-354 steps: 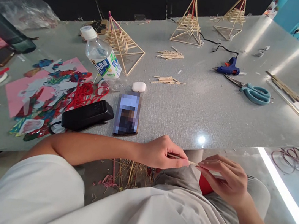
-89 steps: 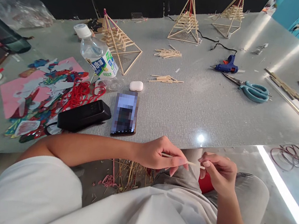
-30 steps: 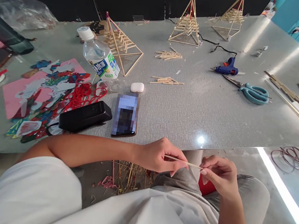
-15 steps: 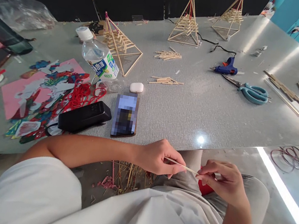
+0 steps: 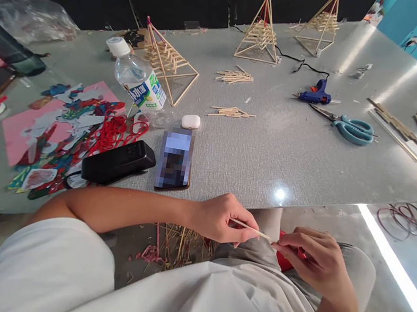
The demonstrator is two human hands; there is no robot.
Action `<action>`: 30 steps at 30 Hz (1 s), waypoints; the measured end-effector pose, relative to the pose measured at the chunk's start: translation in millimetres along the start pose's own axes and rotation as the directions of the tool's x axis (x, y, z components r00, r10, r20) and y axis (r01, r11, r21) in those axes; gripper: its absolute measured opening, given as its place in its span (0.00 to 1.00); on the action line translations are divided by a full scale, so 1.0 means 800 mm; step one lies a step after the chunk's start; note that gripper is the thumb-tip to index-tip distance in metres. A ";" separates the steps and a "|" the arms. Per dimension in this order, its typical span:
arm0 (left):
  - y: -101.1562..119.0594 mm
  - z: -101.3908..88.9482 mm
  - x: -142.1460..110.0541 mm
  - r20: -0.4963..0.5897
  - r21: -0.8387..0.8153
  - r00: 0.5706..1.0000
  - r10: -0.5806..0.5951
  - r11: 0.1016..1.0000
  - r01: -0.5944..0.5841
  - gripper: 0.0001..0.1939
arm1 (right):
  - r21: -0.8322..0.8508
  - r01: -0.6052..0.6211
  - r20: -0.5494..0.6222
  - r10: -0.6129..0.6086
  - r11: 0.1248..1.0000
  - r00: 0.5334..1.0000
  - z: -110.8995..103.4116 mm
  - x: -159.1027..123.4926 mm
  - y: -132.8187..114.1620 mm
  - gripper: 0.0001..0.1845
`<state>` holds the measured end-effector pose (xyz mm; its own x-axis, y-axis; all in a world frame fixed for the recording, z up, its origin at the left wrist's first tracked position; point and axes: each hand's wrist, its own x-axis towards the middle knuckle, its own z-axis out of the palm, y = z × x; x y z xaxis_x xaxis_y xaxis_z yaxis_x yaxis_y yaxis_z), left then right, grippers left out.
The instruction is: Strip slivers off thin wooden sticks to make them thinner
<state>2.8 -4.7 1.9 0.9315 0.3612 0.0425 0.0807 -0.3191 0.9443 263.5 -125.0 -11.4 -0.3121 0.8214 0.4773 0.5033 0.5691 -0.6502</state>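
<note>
Over my lap, just off the table's front edge, my left hand (image 5: 223,219) pinches a thin pale wooden stick (image 5: 250,229) between thumb and fingers. The stick slants slightly down to the right. At its far end my right hand (image 5: 314,255) has thumb and forefinger closed on the tip. Two small piles of short sticks, one farther back (image 5: 234,76) and one nearer (image 5: 232,112), lie on the table beyond my hands. Behind them stands a pyramid frame of sticks (image 5: 260,36), with another pyramid (image 5: 322,28) to its right and a third (image 5: 168,63) at left.
A phone (image 5: 175,161), a white earbud case (image 5: 191,122), a black case (image 5: 118,163) and a tilted bottle (image 5: 137,79) lie left of centre, near red cord (image 5: 109,133) and scraps. A glue gun (image 5: 315,94), scissors (image 5: 352,130) and wooden strips (image 5: 395,123) are at right.
My right hand has shifted slightly right and down along the stick to its tip, and its fingers are more extended. My left hand has barely moved.
</note>
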 end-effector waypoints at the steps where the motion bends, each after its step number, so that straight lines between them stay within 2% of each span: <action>1: 0.000 0.000 0.000 -0.003 -0.011 1.000 -0.001 1.000 0.001 0.15 | -0.001 0.000 -0.007 0.000 1.000 1.000 0.000 0.000 0.000 0.07; 8: -0.002 -0.001 -0.002 0.004 -0.076 0.999 -0.033 0.997 0.034 0.16 | 0.077 0.008 -0.101 0.000 0.997 0.995 0.000 0.003 0.004 0.09; 13: -0.002 -0.003 -0.002 0.024 -0.078 0.998 -0.058 0.995 0.059 0.19 | 0.116 0.006 -0.101 0.006 0.993 0.995 0.000 -0.001 0.012 0.16; 19: -0.002 -0.003 -0.001 0.017 -0.061 0.999 -0.035 0.997 0.036 0.18 | 0.139 0.021 -0.095 -0.008 0.990 0.995 0.005 0.003 0.012 0.23; 30: -0.005 0.000 -0.002 0.000 -0.071 1.000 -0.027 0.997 0.027 0.16 | 0.140 -0.010 -0.095 0.023 0.990 0.995 0.006 0.005 0.005 0.11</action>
<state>0.8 -4.2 -1.7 0.9292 0.3693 0.0167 0.0805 -0.2463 0.9658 260.6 -119.3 -15.1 -0.2226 0.8274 0.5157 0.3887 0.5604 -0.7313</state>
